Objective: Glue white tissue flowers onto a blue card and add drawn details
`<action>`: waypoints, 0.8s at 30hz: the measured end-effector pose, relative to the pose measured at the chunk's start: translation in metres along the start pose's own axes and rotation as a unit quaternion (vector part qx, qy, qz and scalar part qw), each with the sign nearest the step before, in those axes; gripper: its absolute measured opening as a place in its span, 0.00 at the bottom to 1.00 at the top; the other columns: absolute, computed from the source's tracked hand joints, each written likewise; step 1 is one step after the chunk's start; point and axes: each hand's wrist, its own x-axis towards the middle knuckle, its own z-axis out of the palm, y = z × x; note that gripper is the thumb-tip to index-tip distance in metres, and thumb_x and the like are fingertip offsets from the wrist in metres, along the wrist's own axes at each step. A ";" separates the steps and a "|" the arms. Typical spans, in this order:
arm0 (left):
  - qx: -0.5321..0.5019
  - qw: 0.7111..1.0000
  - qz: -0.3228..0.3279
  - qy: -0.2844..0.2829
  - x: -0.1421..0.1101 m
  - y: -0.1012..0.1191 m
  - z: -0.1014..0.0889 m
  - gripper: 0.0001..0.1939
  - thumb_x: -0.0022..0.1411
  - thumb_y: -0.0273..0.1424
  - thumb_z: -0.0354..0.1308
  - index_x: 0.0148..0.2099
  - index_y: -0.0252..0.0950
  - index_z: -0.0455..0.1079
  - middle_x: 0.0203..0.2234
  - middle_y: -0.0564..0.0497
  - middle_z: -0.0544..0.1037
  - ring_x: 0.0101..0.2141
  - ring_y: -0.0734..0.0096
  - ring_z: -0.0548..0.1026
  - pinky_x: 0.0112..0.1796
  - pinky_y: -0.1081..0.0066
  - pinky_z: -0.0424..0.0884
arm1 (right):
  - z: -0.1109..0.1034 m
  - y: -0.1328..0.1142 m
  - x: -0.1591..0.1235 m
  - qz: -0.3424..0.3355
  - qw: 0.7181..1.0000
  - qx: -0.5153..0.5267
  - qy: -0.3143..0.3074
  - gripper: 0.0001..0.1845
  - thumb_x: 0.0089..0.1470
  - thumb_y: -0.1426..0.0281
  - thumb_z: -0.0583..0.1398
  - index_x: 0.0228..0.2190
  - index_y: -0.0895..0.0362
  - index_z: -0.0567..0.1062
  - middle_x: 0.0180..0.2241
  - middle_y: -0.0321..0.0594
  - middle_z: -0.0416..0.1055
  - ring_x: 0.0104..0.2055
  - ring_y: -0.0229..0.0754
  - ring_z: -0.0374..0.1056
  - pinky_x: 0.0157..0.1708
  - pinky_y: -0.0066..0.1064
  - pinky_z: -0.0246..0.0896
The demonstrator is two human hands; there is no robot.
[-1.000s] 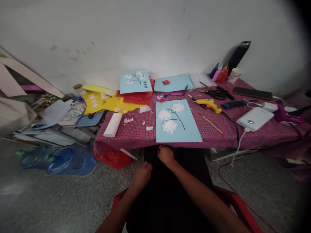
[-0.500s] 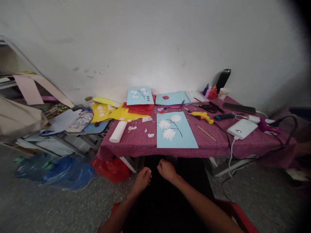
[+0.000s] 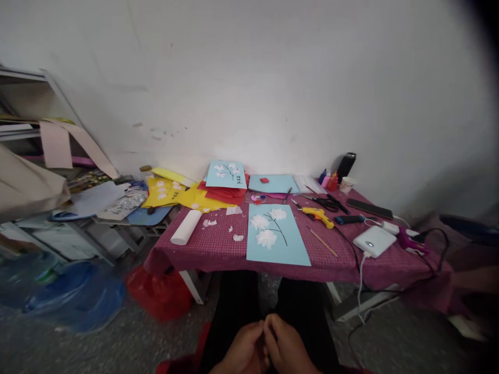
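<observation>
My left hand [image 3: 245, 345] and my right hand [image 3: 286, 343] rest together over my lap, below the table edge. Their curled fingers touch each other, and I see nothing in them. Nearest on the table lies a light blue sheet [image 3: 286, 254] with a dark painted branch [image 3: 281, 234] and white paper-like blossoms [image 3: 266, 239]. To its left are a white roll [image 3: 186, 227] and torn white scraps [image 3: 238, 238]. At its right are a yellow glue gun [image 3: 317, 214] and a thin wooden stick [image 3: 323, 243].
A checked red cloth [image 3: 218, 257] covers the table. Behind stand a finished-looking blue card [image 3: 226, 174], paint bottles [image 3: 332, 182], a paper cup [image 3: 346, 184] and a black flask [image 3: 346, 166]. Scissors [image 3: 325, 202] and a white power bank [image 3: 375, 241] with cables lie right. A red bag [image 3: 159, 293] sits below.
My hands have come back toward my body and joined; before, they were apart above my knees. The view has tilted up, so the table sits lower in the picture. The things on it look unmoved.
</observation>
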 end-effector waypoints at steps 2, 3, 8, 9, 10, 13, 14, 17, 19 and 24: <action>-0.014 1.000 -0.005 0.000 0.001 0.000 0.000 0.15 0.54 0.38 0.70 0.33 0.33 0.72 0.18 0.55 0.68 0.18 0.77 0.67 0.21 0.78 0.58 | -0.001 0.002 -0.002 -0.009 1.000 0.012 0.005 0.15 0.67 0.65 0.46 0.30 0.53 0.65 0.26 0.37 0.71 0.27 0.38 0.69 0.29 0.27 0.59; -0.022 1.000 -0.002 0.006 0.002 0.000 -0.001 0.15 0.53 0.38 0.71 0.33 0.33 0.72 0.18 0.55 0.68 0.18 0.78 0.67 0.21 0.78 0.59 | -0.002 0.001 -0.002 -0.016 1.000 0.017 0.009 0.16 0.67 0.64 0.46 0.29 0.53 0.66 0.26 0.37 0.71 0.27 0.38 0.69 0.30 0.27 0.60; -0.038 0.998 0.033 0.037 0.008 0.000 -0.011 0.20 0.47 0.41 0.75 0.31 0.33 0.73 0.18 0.56 0.67 0.19 0.79 0.66 0.22 0.78 0.60 | 0.001 0.005 0.000 -0.056 0.998 0.003 0.032 0.19 0.68 0.63 0.47 0.32 0.53 0.73 0.29 0.41 0.74 0.31 0.40 0.72 0.33 0.29 0.64; -0.030 0.998 0.042 0.039 0.011 0.001 -0.014 0.22 0.45 0.43 0.75 0.31 0.33 0.73 0.18 0.56 0.67 0.19 0.79 0.65 0.22 0.78 0.59 | 0.004 0.008 0.000 -0.062 0.998 0.002 0.025 0.19 0.67 0.64 0.46 0.35 0.53 0.75 0.30 0.42 0.75 0.31 0.41 0.72 0.33 0.30 0.65; -0.019 0.997 0.053 0.044 0.013 0.001 -0.017 0.23 0.43 0.45 0.76 0.30 0.33 0.72 0.17 0.55 0.67 0.19 0.79 0.65 0.21 0.77 0.59 | 0.008 0.011 0.000 -0.067 0.998 0.005 0.013 0.19 0.67 0.64 0.46 0.39 0.52 0.76 0.31 0.43 0.77 0.32 0.42 0.73 0.33 0.30 0.67; 0.027 0.993 0.094 0.072 0.021 0.003 -0.028 0.28 0.37 0.50 0.76 0.28 0.33 0.71 0.17 0.55 0.67 0.18 0.79 0.64 0.20 0.76 0.58 | 0.020 0.021 -0.002 -0.059 0.997 0.024 -0.035 0.21 0.66 0.64 0.48 0.53 0.48 0.74 0.36 0.44 0.79 0.33 0.43 0.76 0.34 0.30 0.70; 0.046 0.990 0.106 0.083 0.024 0.003 -0.032 0.30 0.35 0.52 0.76 0.28 0.33 0.70 0.17 0.55 0.68 0.17 0.79 0.64 0.20 0.76 0.58 | 0.024 0.025 -0.002 -0.048 0.997 0.029 -0.050 0.22 0.65 0.64 0.49 0.56 0.47 0.72 0.37 0.43 0.80 0.34 0.44 0.76 0.35 0.30 0.71; 0.113 0.979 0.131 0.104 0.034 0.004 -0.041 0.34 0.36 0.59 0.71 0.29 0.34 0.70 0.16 0.56 0.67 0.16 0.78 0.63 0.18 0.75 0.58 | 0.034 0.034 -0.002 -0.009 0.996 0.040 -0.085 0.27 0.62 0.64 0.52 0.61 0.43 0.67 0.40 0.41 0.80 0.36 0.44 0.77 0.37 0.29 0.71; 0.167 0.970 0.136 0.112 0.039 0.006 -0.046 0.35 0.38 0.63 0.66 0.30 0.35 0.69 0.14 0.57 0.66 0.14 0.78 0.62 0.18 0.74 0.57 | 0.039 0.041 0.000 0.016 0.993 0.049 -0.110 0.30 0.59 0.65 0.53 0.62 0.40 0.64 0.42 0.39 0.81 0.39 0.44 0.78 0.40 0.29 0.72; 0.281 0.947 0.109 0.106 0.043 0.015 -0.054 0.35 0.42 0.67 0.60 0.28 0.37 0.66 0.14 0.58 0.64 0.14 0.77 0.61 0.17 0.74 0.56 | 0.048 0.061 0.003 0.040 0.982 0.092 -0.163 0.34 0.54 0.69 0.57 0.62 0.42 0.66 0.56 0.40 0.74 0.52 0.47 0.74 0.50 0.30 0.69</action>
